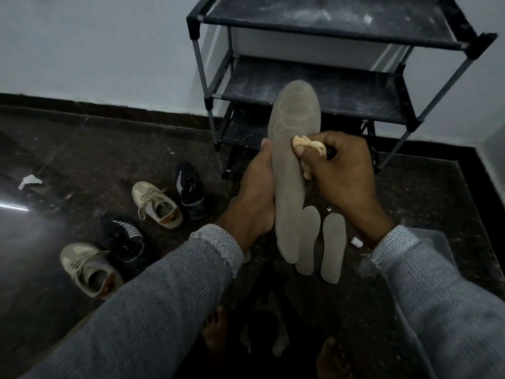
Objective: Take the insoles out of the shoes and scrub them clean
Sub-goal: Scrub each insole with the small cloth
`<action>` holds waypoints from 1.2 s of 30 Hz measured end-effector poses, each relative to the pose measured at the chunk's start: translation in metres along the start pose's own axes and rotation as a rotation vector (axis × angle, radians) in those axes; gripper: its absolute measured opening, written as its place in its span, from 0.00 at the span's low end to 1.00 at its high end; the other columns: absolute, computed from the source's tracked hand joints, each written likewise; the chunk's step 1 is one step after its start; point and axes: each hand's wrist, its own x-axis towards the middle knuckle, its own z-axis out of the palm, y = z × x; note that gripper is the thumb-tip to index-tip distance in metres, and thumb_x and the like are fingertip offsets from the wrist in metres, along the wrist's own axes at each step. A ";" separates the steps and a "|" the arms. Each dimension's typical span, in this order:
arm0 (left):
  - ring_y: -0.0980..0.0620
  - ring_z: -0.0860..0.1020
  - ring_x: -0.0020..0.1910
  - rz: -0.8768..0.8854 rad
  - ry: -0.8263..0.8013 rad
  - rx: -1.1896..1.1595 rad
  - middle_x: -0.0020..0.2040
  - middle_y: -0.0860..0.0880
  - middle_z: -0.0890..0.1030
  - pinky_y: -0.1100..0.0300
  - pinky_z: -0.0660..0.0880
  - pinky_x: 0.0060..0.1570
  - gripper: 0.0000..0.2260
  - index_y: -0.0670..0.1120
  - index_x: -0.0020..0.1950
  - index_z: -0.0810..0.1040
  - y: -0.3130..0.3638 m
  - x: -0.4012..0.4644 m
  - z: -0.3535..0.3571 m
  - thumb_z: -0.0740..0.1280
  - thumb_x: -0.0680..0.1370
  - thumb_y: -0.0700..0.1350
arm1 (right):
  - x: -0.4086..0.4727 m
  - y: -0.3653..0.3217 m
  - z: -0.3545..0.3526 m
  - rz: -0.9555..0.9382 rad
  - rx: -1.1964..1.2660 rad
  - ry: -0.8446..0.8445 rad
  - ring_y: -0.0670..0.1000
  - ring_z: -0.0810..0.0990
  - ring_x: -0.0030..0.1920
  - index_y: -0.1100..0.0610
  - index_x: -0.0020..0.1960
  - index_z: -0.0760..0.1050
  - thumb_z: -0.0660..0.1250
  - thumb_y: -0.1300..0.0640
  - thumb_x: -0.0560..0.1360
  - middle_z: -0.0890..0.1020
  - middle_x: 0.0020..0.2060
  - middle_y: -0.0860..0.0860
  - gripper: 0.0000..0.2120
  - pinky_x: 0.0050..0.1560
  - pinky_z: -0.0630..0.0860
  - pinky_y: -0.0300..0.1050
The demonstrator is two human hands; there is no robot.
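My left hand (252, 195) grips a long grey insole (291, 170) by its left edge and holds it up, toe end away from me. Pale swirl marks show near its toe. My right hand (344, 176) is closed on a crumpled yellowish cloth (310, 144), pressed against the insole's right edge. Two more grey insoles (310, 239) (332, 247) lie side by side on the dark floor below. To the left stand two beige sneakers (155, 203) (87, 268) and two black sneakers (191, 190) (123, 239).
A black shoe rack (314, 86) with dusty shelves stands against the white wall just behind the raised insole. A white scrap (30, 181) lies on the floor at far left, a small white bit (356, 242) by my right wrist. My bare feet (216, 335) are at the bottom.
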 end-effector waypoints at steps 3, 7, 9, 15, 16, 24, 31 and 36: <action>0.41 0.76 0.62 -0.006 0.018 -0.005 0.62 0.40 0.78 0.44 0.73 0.62 0.29 0.44 0.67 0.74 0.003 0.002 0.000 0.50 0.81 0.63 | 0.004 -0.004 -0.006 0.065 0.114 0.011 0.40 0.80 0.35 0.57 0.43 0.81 0.70 0.57 0.76 0.83 0.35 0.47 0.05 0.38 0.76 0.32; 0.43 0.79 0.58 0.015 0.041 0.011 0.61 0.42 0.79 0.48 0.79 0.51 0.30 0.45 0.68 0.73 0.004 0.002 -0.004 0.50 0.79 0.66 | 0.006 -0.005 -0.015 0.150 0.183 0.049 0.36 0.80 0.37 0.55 0.45 0.80 0.69 0.59 0.76 0.83 0.39 0.45 0.02 0.38 0.75 0.28; 0.42 0.78 0.60 0.001 0.039 -0.006 0.62 0.42 0.79 0.47 0.78 0.52 0.30 0.46 0.69 0.72 0.004 0.002 -0.004 0.51 0.79 0.66 | 0.005 -0.005 -0.016 0.168 0.187 0.036 0.36 0.80 0.37 0.53 0.45 0.80 0.69 0.59 0.76 0.83 0.39 0.44 0.02 0.38 0.75 0.28; 0.44 0.80 0.54 -0.013 -0.003 0.015 0.59 0.41 0.81 0.47 0.77 0.54 0.28 0.45 0.66 0.75 0.003 0.001 -0.002 0.50 0.80 0.63 | 0.005 -0.004 -0.017 0.180 0.209 0.000 0.38 0.79 0.35 0.56 0.44 0.80 0.70 0.59 0.75 0.83 0.38 0.48 0.02 0.37 0.76 0.32; 0.44 0.80 0.52 -0.012 -0.008 0.021 0.58 0.41 0.81 0.47 0.77 0.53 0.27 0.44 0.65 0.75 0.003 0.002 -0.002 0.51 0.81 0.62 | 0.005 -0.003 -0.017 0.158 0.193 0.013 0.38 0.79 0.35 0.56 0.43 0.80 0.70 0.59 0.75 0.83 0.38 0.47 0.02 0.37 0.76 0.32; 0.43 0.77 0.54 0.076 -0.053 0.009 0.57 0.40 0.80 0.44 0.69 0.65 0.26 0.40 0.67 0.74 0.005 0.001 -0.002 0.52 0.82 0.58 | 0.007 -0.001 -0.017 0.064 0.070 -0.024 0.33 0.78 0.38 0.58 0.49 0.81 0.71 0.61 0.74 0.81 0.41 0.42 0.04 0.40 0.74 0.27; 0.45 0.79 0.58 0.056 -0.122 -0.077 0.60 0.39 0.80 0.53 0.75 0.60 0.32 0.38 0.64 0.74 0.019 0.003 -0.012 0.45 0.81 0.63 | 0.004 -0.004 -0.015 0.051 0.117 -0.148 0.34 0.79 0.43 0.58 0.48 0.81 0.71 0.61 0.74 0.82 0.42 0.44 0.04 0.45 0.74 0.27; 0.47 0.83 0.49 0.018 -0.167 -0.101 0.51 0.41 0.84 0.56 0.80 0.50 0.36 0.40 0.48 0.85 0.016 0.000 -0.007 0.45 0.81 0.63 | -0.004 -0.001 -0.003 -0.082 -0.071 -0.015 0.31 0.73 0.45 0.55 0.48 0.81 0.72 0.59 0.74 0.77 0.47 0.50 0.03 0.49 0.69 0.22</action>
